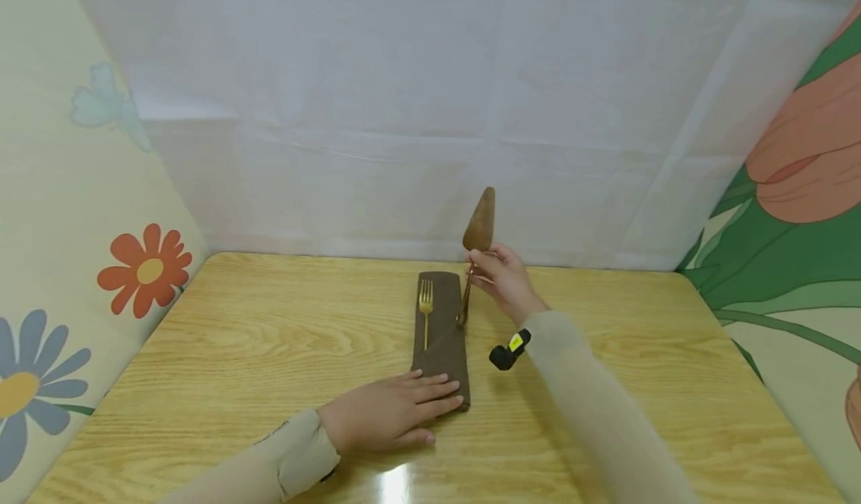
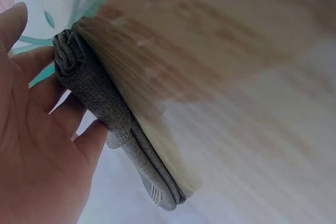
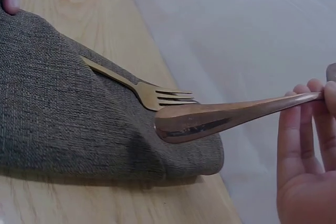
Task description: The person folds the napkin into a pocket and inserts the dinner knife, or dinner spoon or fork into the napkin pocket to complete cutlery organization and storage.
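A dark grey-brown folded cloth napkin [image 1: 444, 317] lies lengthwise on the table, with a slanted fold forming a pocket. Tucked into that pocket is a gold fork [image 1: 426, 298], tines toward the far end. My left hand [image 1: 393, 414] rests on the napkin's near end, fingers extended across it. A copper cake server [image 1: 480, 223] is pinched by my right hand [image 1: 506, 283] near where blade meets handle. Its blade points up and away, and the handle end [image 3: 184, 124] overlaps the napkin by the pocket's edge in the right wrist view. In the left wrist view, the rolled napkin edge [image 2: 100, 93] shows beside the fingers.
The wood-grain table [image 1: 282, 317] reaches back to a white sheet [image 1: 350, 115] hanging behind it. Flower-printed panels stand at the left [image 1: 144, 190] and right [image 1: 794, 265]. A small black wrist device [image 1: 509, 351] sits by the right sleeve.
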`<state>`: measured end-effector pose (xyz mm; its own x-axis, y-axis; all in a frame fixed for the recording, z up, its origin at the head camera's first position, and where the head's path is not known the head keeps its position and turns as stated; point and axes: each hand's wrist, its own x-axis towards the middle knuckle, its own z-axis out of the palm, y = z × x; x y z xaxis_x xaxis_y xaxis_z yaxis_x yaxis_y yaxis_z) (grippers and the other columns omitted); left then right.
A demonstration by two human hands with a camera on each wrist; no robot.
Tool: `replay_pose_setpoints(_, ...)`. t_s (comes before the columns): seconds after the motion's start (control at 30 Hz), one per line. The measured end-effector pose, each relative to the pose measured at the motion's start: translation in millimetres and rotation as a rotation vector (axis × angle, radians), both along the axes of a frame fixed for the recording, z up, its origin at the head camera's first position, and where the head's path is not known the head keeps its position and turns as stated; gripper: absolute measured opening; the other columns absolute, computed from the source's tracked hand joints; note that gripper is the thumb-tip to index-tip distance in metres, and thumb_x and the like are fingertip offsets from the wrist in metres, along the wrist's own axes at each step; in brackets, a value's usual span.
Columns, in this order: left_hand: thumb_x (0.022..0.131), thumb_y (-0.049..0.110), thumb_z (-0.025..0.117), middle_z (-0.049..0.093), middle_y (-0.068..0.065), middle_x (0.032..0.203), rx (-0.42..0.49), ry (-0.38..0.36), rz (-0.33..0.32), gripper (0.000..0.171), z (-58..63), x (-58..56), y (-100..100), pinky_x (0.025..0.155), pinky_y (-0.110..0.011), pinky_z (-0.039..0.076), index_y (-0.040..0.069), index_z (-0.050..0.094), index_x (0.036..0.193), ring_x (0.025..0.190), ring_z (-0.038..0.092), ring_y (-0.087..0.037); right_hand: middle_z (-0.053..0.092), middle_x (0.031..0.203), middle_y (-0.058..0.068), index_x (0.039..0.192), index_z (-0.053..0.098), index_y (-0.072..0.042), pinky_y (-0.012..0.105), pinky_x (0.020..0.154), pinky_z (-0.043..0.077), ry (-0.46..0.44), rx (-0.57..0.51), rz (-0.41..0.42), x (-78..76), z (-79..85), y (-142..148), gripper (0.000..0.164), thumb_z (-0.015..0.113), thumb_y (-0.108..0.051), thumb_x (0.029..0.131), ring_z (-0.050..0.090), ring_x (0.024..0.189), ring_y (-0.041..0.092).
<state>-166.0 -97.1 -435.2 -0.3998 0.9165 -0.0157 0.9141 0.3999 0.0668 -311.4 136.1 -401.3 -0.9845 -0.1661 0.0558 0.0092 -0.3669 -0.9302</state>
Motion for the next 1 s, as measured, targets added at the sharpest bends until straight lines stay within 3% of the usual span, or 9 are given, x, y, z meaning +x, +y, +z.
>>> replay_pose_setpoints(0.27, 0.109, 0.042, 0.041, 0.039, -0.006, 0.160, -0.005, 0.006, -0.001, 0.055, -1.4, -0.8, 0.0, 0.118, -0.041, 0.033, 0.013, 0.040, 0.156, 0.147, 0.036, -0.022, 0.072, 0.090, 0.001, 0.085, 0.059, -0.015, 0.028, 0.072, 0.057, 0.019, -0.047, -0.018, -4.8, -12.5, -17.0, 0.022, 0.056, -0.005, 0.104, 0.066, 0.077, 0.014)
replay_pose_setpoints(0.5, 0.109, 0.039, 0.044, 0.039, -0.005, 0.160, -0.032, 0.055, -0.008, 0.054, 0.2, 1.2, 1.9, 0.118, -0.041, 0.033, 0.014, 0.039, 0.157, 0.147, 0.036, -0.020, 0.072, 0.094, 0.000, 0.091, 0.061, -0.014, 0.026, 0.072, 0.057, -0.047, 0.063, 0.026, -2.2, -19.8, -23.8, 0.014, 0.058, -0.009, 0.104, 0.068, 0.079, 0.011)
replay_pose_setpoints(0.8, 0.106, 0.014, 0.050, 0.043, -0.004, 0.158, -0.030, 0.138, -0.006, 0.050, -1.9, 2.2, 2.2, 0.117, -0.039, 0.036, 0.014, 0.042, 0.155, 0.145, 0.040, -0.020, 0.069, 0.084, 0.002, 0.101, 0.054, -0.005, 0.025, 0.067, 0.057, -0.148, 0.172, 0.090, 0.4, -24.9, -26.5, 0.004, 0.055, -0.002, 0.104, 0.066, 0.071, 0.011)
replay_pose_setpoints(1.0, 0.105, 0.010, 0.051, 0.041, -0.004, 0.159, -0.032, 0.119, 0.001, 0.052, -4.8, 1.1, 1.8, 0.117, -0.040, 0.035, 0.015, 0.041, 0.156, 0.146, 0.038, -0.020, 0.066, 0.089, 0.007, 0.120, 0.044, -0.003, 0.026, 0.061, 0.058, -0.207, 0.260, 0.089, 1.2, -25.1, -28.0, 0.015, 0.048, -0.012, 0.108, 0.068, 0.066, 0.015)
